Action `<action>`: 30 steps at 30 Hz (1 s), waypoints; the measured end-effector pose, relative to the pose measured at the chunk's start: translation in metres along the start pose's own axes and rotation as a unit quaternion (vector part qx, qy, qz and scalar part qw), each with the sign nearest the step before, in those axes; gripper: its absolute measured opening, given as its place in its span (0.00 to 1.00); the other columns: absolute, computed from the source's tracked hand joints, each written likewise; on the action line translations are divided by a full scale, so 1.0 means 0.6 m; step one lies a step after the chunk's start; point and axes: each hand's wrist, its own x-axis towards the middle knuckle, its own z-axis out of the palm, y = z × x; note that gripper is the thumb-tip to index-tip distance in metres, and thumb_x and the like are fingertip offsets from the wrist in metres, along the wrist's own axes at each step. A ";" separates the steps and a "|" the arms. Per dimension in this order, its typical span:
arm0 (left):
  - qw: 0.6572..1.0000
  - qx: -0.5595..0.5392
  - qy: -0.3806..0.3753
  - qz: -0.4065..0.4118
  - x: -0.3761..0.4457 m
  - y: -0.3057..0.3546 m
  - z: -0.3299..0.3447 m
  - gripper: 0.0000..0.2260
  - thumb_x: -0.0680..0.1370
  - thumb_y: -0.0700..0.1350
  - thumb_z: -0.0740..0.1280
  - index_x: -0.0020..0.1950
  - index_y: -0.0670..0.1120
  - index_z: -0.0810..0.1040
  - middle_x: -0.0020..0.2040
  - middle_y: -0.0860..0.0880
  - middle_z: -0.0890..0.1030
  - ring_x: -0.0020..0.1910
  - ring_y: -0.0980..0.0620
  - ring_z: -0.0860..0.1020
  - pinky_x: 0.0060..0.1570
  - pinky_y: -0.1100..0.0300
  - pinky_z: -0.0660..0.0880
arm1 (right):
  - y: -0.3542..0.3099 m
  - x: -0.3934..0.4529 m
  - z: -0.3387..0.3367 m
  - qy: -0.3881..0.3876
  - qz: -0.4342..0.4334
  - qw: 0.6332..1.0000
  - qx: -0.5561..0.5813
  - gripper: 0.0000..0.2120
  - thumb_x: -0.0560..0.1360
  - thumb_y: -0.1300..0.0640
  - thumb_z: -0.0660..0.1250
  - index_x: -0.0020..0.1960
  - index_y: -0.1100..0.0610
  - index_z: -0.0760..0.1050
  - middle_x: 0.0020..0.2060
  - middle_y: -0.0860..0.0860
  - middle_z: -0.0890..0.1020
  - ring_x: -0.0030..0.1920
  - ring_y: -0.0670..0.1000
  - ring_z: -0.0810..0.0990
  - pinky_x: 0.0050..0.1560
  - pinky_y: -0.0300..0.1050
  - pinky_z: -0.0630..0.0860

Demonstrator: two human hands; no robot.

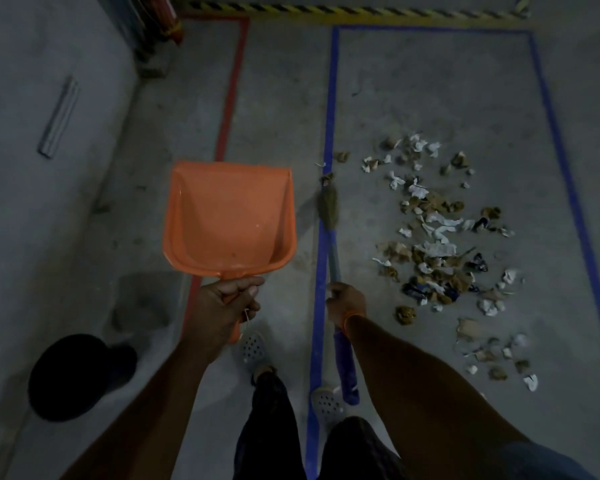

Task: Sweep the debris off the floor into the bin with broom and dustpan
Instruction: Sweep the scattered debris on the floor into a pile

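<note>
My left hand (224, 299) grips the handle of an orange dustpan (229, 216), held above the floor with its empty scoop facing up. My right hand (347, 304) grips the shaft of a small broom (329, 211); its brown bristle head points away from me over the blue tape line, and its purple handle end sticks out behind my wrist. Debris (437, 247) of crumpled white paper, brown scraps and dark wrappers lies scattered on the concrete floor to the right of the broom. A black round bin (73, 375) stands at the lower left by the wall.
Blue tape (328, 133) outlines a rectangle around the debris; a red tape line (229, 98) runs left of it. A grey wall (32, 133) fills the left side. Yellow-black hazard tape (326, 10) crosses the far floor. My feet in grey perforated shoes (253, 348) stand near the blue line.
</note>
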 end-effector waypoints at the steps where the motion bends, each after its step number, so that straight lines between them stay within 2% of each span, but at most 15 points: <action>1: 1.000 0.002 -0.006 -0.001 0.016 0.006 -0.010 0.08 0.79 0.36 0.68 0.53 0.44 0.85 0.35 0.46 0.83 0.36 0.51 0.80 0.36 0.62 0.77 | -0.010 0.006 0.009 -0.010 0.013 1.000 0.001 0.17 0.71 0.62 0.67 0.58 0.49 0.81 0.57 0.53 0.83 0.55 0.54 0.82 0.60 0.46 0.78; 5: 0.999 0.024 -0.031 -0.006 0.072 0.035 -0.062 0.08 0.79 0.37 0.68 0.54 0.44 0.85 0.36 0.43 0.82 0.36 0.52 0.80 0.37 0.62 0.78 | -0.050 0.016 0.044 -0.017 0.063 0.998 0.004 0.18 0.71 0.61 0.67 0.61 0.53 0.80 0.58 0.53 0.82 0.58 0.55 0.81 0.60 0.40 0.74; 9: 0.999 0.030 -0.043 -0.010 0.125 0.064 -0.131 0.08 0.79 0.37 0.68 0.53 0.45 0.86 0.37 0.42 0.82 0.37 0.50 0.80 0.39 0.57 0.79 | -0.114 0.012 0.074 0.047 0.102 0.993 0.034 0.20 0.73 0.62 0.66 0.65 0.55 0.77 0.61 0.56 0.79 0.61 0.56 0.78 0.61 0.43 0.73; 12: 0.999 0.020 -0.028 -0.006 0.170 0.095 -0.179 0.09 0.79 0.36 0.68 0.52 0.46 0.86 0.35 0.42 0.82 0.34 0.52 0.79 0.35 0.61 0.77 | -0.173 0.020 0.089 0.084 0.104 0.989 0.055 0.20 0.76 0.61 0.64 0.68 0.55 0.73 0.64 0.56 0.77 0.62 0.55 0.77 0.59 0.40 0.72; 15: 1.000 0.014 -0.016 -0.002 0.210 0.119 -0.213 0.08 0.79 0.37 0.68 0.53 0.45 0.86 0.35 0.42 0.81 0.33 0.53 0.79 0.34 0.63 0.77 | -0.232 0.042 0.095 0.099 0.077 0.990 0.061 0.22 0.77 0.62 0.63 0.70 0.55 0.72 0.66 0.56 0.75 0.64 0.55 0.76 0.60 0.38 0.71; 19: 0.999 0.013 -0.027 -0.010 0.260 0.139 -0.234 0.08 0.79 0.38 0.68 0.53 0.46 0.86 0.37 0.43 0.82 0.36 0.52 0.80 0.36 0.62 0.77 | -0.309 0.091 0.106 0.072 0.033 0.996 0.036 0.22 0.75 0.63 0.63 0.69 0.54 0.73 0.67 0.56 0.76 0.66 0.55 0.75 0.66 0.41 0.69; 23: 0.999 0.023 -0.030 -0.015 0.327 0.165 -0.229 0.08 0.78 0.37 0.68 0.53 0.46 0.86 0.38 0.43 0.82 0.36 0.52 0.80 0.36 0.61 0.78 | -0.382 0.155 0.118 0.032 0.025 0.998 0.038 0.21 0.76 0.63 0.64 0.68 0.52 0.74 0.66 0.55 0.76 0.64 0.54 0.76 0.64 0.42 0.72; 27: 0.999 0.034 -0.031 -0.010 0.408 0.202 -0.222 0.09 0.78 0.37 0.69 0.51 0.48 0.87 0.37 0.42 0.82 0.36 0.52 0.80 0.38 0.59 0.78 | -0.441 0.230 0.125 0.007 0.069 0.994 0.079 0.20 0.76 0.64 0.65 0.66 0.53 0.75 0.63 0.54 0.76 0.59 0.54 0.78 0.62 0.49 0.77; 30: 0.998 0.054 -0.042 -0.010 0.465 0.232 -0.216 0.09 0.78 0.37 0.69 0.51 0.48 0.87 0.36 0.43 0.82 0.36 0.50 0.79 0.39 0.57 0.76 | -0.455 0.267 0.113 0.029 0.122 0.985 0.118 0.19 0.76 0.64 0.65 0.66 0.54 0.76 0.62 0.54 0.78 0.58 0.54 0.79 0.62 0.47 0.77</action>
